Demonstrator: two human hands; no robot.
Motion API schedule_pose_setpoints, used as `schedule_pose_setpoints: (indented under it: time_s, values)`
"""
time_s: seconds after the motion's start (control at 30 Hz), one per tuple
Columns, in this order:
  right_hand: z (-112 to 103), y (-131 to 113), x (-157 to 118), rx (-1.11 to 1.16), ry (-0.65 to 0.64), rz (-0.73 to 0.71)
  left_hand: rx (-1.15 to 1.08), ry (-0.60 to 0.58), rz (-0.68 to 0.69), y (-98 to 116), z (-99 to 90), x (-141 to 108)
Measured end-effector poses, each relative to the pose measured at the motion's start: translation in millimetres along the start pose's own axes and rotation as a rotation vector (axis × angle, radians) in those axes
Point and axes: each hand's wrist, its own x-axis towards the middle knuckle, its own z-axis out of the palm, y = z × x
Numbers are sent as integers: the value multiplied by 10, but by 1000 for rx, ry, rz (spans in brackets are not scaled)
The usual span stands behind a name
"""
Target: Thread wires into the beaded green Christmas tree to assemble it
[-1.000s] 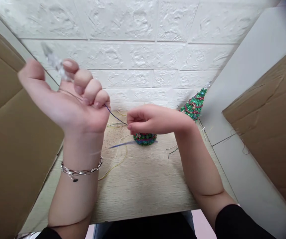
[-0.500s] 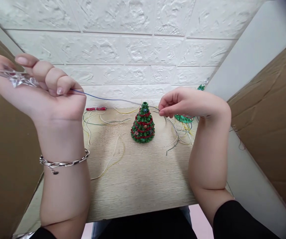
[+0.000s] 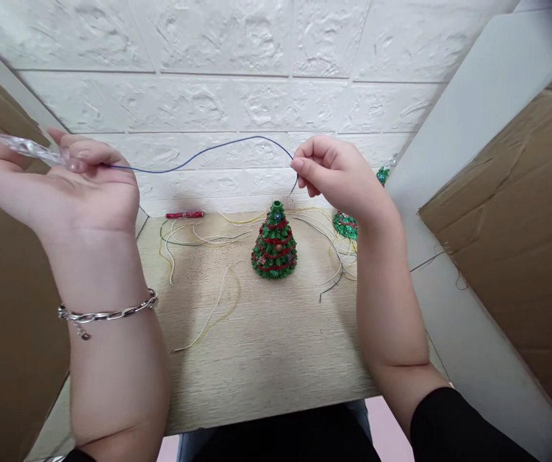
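Left hand [image 3: 88, 189] and right hand [image 3: 336, 173] are held apart, probably so the blue wire [image 3: 255, 136]'s lifted off the green tree [image 3: 274, 249] below; wire's pinched right, clear star [image 3: 29, 147] seemingly gripped left.

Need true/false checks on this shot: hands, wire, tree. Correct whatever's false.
1. The right hand has the blue wire in its grip. True.
2. The blue wire is pulled straight between the two hands. False: it is slack and bows upward.
3. The left hand holds a clear pointed piece. True.
4. A red stick-like item lies left of the middle green tree in the picture. True.
5. The middle green tree lies on its side. False: it stands upright on the table.
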Motion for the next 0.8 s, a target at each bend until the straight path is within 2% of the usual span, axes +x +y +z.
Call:
schedule_pose_setpoints:
  time_s: [0.1,0.3,0.53,0.8]
  values:
    - [56,-11,31,24,20,0,-90,-101,7,-40,-4,-7]
    - [118,-47,50,65,-32,40,-132,-58,-6,-77,31,-9]
    - [166,30,89,61,-36,49,-75,-2,-44,-142,135,-127]
    - [160,74,91,58,-38,86,-82,-35,-128,-210,110,-119]
